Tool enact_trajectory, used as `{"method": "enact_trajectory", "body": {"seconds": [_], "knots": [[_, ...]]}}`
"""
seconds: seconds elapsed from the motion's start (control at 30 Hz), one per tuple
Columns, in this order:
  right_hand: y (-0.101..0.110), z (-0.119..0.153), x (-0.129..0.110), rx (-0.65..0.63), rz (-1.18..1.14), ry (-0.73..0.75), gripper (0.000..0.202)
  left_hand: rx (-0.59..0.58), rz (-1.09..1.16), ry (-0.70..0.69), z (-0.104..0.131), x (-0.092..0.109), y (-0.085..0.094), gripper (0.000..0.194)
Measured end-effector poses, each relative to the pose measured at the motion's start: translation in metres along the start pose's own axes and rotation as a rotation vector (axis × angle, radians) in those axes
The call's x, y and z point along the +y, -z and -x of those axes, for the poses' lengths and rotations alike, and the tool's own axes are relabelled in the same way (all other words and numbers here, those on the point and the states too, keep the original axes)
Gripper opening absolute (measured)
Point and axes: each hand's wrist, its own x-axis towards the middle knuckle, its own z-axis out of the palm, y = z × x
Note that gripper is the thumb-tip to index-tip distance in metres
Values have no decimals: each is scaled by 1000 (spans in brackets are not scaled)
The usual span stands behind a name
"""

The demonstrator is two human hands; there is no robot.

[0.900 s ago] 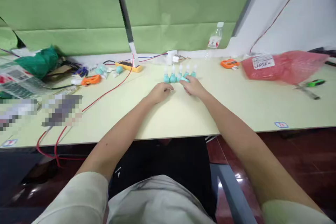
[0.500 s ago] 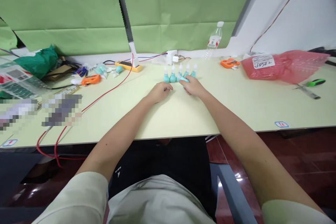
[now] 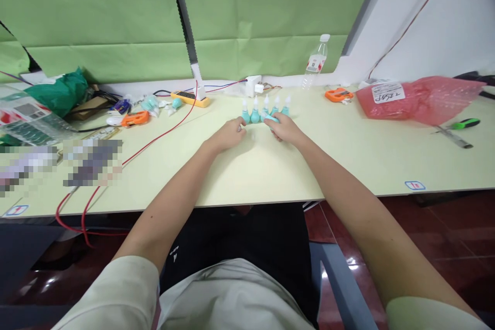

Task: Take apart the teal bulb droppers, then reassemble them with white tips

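Observation:
Several teal squeeze bulbs (image 3: 254, 116) with pale, clear pointed tips stand upright in a row near the middle of the table. Another teal squeeze bulb (image 3: 271, 118) lies tilted in the closed fingers of my right hand (image 3: 286, 129), in front of the right part of the row. My left hand (image 3: 230, 134) is just before the row's left end, its fingers curled together. Something small and greyish may be between them; it is too small to make out. A faint clear spot shows on the table between my hands.
A clear bottle (image 3: 315, 64) and an orange tool (image 3: 339, 95) are at the back right, beside a red plastic package (image 3: 417, 99). A green-handled tool (image 3: 465, 124) lies far right. On the left are a yellow multimeter-like device (image 3: 190, 98), a red cable (image 3: 154, 138) and bagged clutter.
My left hand has drawn slightly left and back, away from the small clear spot between the hands. My right hand keeps its hold on the squeeze bulb, nearly still.

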Motion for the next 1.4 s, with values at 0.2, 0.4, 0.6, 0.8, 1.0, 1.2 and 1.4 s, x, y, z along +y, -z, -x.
{"method": "enact_trajectory", "body": {"seconds": [0.2,0.4,0.6,0.8,1.0,1.2,1.4], "knots": [[-1,-1,0,-15,-7,-2,31,-66,-13,-44,2,-10,17,27],[-1,-1,0,-17,23,-9,27,-69,-41,-116,2,-7,15,29],[-1,-1,1,-22,-3,1,30,-173,-2,-174,3,-3,12,35],[-2,-1,2,-25,3,12,32,-214,54,-139,3,-5,13,36],[-1,-1,2,-32,-4,14,30,-236,46,-109,2,-9,17,33],[-2,-4,5,-37,-4,16,27,-228,50,-149,1,-12,17,35],[-2,-2,4,-35,1,24,27,-192,93,-129,0,-12,12,36]]}}
